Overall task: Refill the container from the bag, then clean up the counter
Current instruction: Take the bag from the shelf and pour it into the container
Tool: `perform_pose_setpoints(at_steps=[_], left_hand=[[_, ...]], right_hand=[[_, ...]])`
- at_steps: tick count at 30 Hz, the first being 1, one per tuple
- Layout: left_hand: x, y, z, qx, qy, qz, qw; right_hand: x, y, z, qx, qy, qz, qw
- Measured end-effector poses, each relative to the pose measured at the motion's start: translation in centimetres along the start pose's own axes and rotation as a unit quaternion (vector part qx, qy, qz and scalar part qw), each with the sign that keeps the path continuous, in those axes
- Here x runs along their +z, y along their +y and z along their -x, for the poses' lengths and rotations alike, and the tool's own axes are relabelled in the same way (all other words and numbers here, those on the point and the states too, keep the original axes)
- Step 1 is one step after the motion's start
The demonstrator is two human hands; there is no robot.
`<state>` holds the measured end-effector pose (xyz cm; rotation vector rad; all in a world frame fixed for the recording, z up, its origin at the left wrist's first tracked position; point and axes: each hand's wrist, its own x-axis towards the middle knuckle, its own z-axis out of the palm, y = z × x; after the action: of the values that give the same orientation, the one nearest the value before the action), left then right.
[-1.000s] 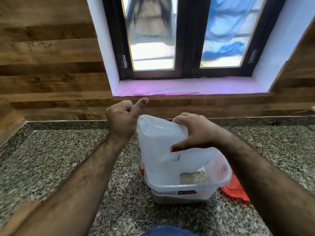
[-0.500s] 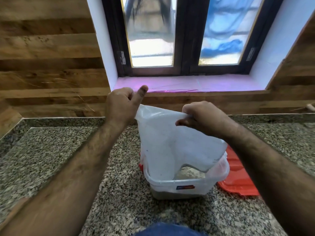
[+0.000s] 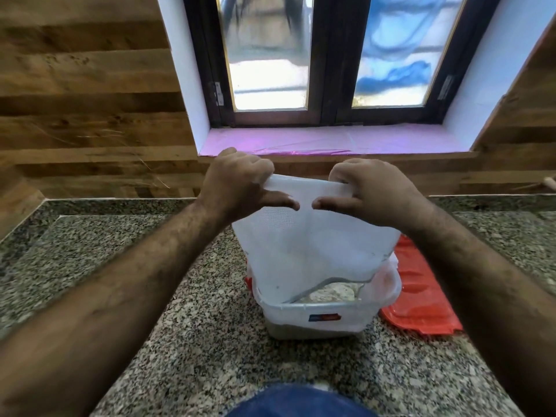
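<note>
A white plastic bag (image 3: 304, 245) hangs upside down over a clear plastic container (image 3: 319, 317) that stands on the granite counter. My left hand (image 3: 237, 183) grips the bag's upper left corner. My right hand (image 3: 370, 188) grips the upper right corner, so the top edge is stretched flat between them. The bag's open mouth dips inside the container's rim. Pale grain (image 3: 328, 291) shows in the container below the bag's lower edge.
A red lid (image 3: 421, 302) lies flat on the counter, right of and behind the container. The granite counter (image 3: 105, 254) meets a wood-panelled wall at the back. A window with a pink sill (image 3: 331, 139) sits above. Blue cloth (image 3: 294, 400) shows at the bottom edge.
Both hands rose and took the bag's two upper corners, pulling its top edge taut. The bag hangs higher and flatter over the container than before.
</note>
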<state>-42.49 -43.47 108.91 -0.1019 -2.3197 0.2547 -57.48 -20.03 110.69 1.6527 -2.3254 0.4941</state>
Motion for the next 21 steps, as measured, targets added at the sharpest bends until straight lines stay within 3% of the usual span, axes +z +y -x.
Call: perform_pose_setpoints(at_steps=[3, 6, 8, 12, 13, 16, 17, 21], left_hand=[[0.4, -0.3, 1.0, -0.001, 0.034, -0.002, 0.999], [0.8, 0.2, 1.4, -0.026, 0.001, 0.015, 1.0], [0.3, 1.5, 1.1, -0.078, -0.013, 0.052, 0.996], [-3.1, 5.0, -0.5, -0.164, 0.061, 0.086, 0.981], [-3.5, 5.8, -0.4, -0.171, 0.033, 0.086, 0.981], [-3.3, 7.5, 0.7, -0.154, -0.212, 0.08, 0.962], [-3.0, 7.7, 1.0, -0.154, -0.227, 0.087, 0.958], [-3.4, 7.5, 0.9, -0.168, -0.063, 0.08, 0.981]], right_hand=[[-0.4, 1.3, 1.0, 0.023, -0.033, -0.002, 0.999], [0.3, 1.5, 1.4, -0.004, -0.043, 0.039, 0.998], [1.2, 1.5, 1.6, -0.022, -0.014, 0.077, 0.997], [2.3, 2.2, 2.2, -0.031, 0.06, 0.108, 0.992], [2.4, 2.1, 2.3, -0.034, 0.071, 0.113, 0.99], [2.7, 1.9, 2.5, -0.048, 0.099, 0.131, 0.985], [2.9, 1.8, 2.5, -0.052, 0.099, 0.135, 0.984], [3.1, 1.4, 2.5, -0.047, 0.112, 0.125, 0.985]])
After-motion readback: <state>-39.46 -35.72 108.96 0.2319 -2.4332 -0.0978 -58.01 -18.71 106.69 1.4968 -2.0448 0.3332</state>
